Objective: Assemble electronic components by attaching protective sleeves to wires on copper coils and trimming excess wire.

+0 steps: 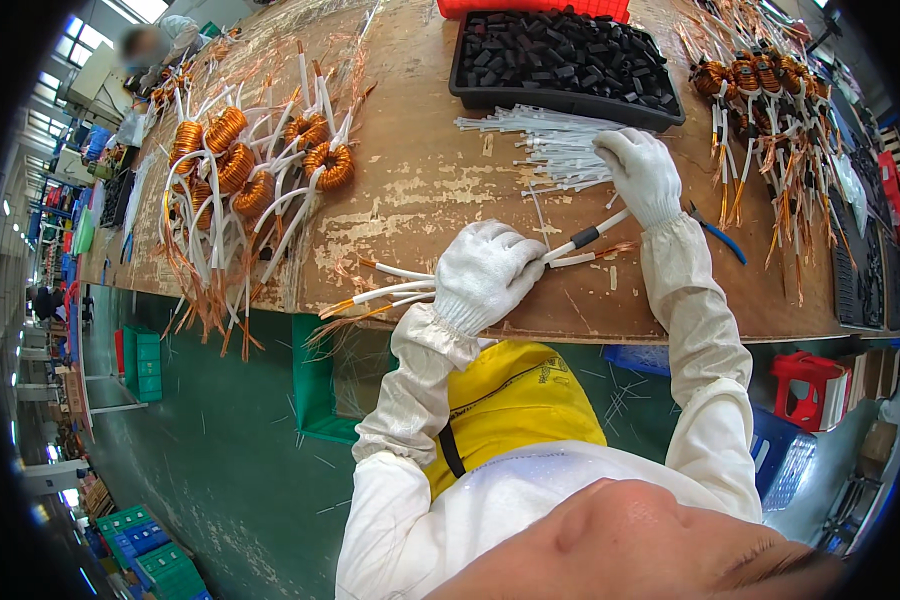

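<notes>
Tabletop [410, 205]: brown, worn in patches
Left hand [488, 275]: I clasp white-sleeved wires [395, 291] near its front edge
Right hand [638, 172]: at the cable ties [560, 150], grip I cannot tell
Floor [240, 440]: green

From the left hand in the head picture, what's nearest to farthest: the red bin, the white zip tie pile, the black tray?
From the left hand:
1. White zip tie pile: ahead, slightly right.
2. Black tray: just beyond the pile.
3. Red bin: farthest, behind the tray, at the picture's top edge.
</notes>
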A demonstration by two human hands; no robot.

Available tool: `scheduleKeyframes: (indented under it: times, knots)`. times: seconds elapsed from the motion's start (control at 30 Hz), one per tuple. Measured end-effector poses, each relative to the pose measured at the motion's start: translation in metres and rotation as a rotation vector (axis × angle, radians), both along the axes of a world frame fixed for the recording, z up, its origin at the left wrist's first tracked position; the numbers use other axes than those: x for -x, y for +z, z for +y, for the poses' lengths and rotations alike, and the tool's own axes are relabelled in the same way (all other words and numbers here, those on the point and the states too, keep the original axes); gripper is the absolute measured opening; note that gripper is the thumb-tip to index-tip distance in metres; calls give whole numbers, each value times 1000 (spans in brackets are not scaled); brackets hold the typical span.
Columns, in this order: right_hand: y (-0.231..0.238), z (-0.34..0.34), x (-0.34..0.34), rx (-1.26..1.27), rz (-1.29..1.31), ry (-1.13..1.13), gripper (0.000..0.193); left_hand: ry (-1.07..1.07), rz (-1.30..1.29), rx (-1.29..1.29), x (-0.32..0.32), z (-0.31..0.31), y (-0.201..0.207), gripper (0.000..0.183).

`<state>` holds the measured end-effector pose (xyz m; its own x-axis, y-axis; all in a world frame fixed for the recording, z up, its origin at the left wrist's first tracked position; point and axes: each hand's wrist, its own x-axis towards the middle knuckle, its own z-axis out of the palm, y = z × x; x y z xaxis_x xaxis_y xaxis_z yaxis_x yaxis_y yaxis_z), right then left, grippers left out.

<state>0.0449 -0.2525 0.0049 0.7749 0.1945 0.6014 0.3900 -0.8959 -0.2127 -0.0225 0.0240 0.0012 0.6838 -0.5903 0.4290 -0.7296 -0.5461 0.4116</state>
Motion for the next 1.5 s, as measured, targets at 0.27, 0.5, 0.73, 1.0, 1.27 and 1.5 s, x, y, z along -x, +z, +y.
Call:
scheduleKeyframes:
  times: [0.27,0.5,0.73,1.0,1.27,1.5]
  knots:
    - [57,28,71,34,-11,116,14,204,458,786,22,-1,28,36]
    - [57,36,130,150,3,182,18,-37,395,485,45,-5,29,19]
    - [14,56,185,-318,479,142,21,-68,431,479,67,-29,16,22]
    - [4,17,181,-696,282,-69,21,-27,361,362,56,-6,29,11]
    - [28,40,188,-464,654,221,21,-85,353,246,51,-20,39,6]
    - [2,34,167,-463,781,-109,24,132,110,180,-2,-15,24,21]
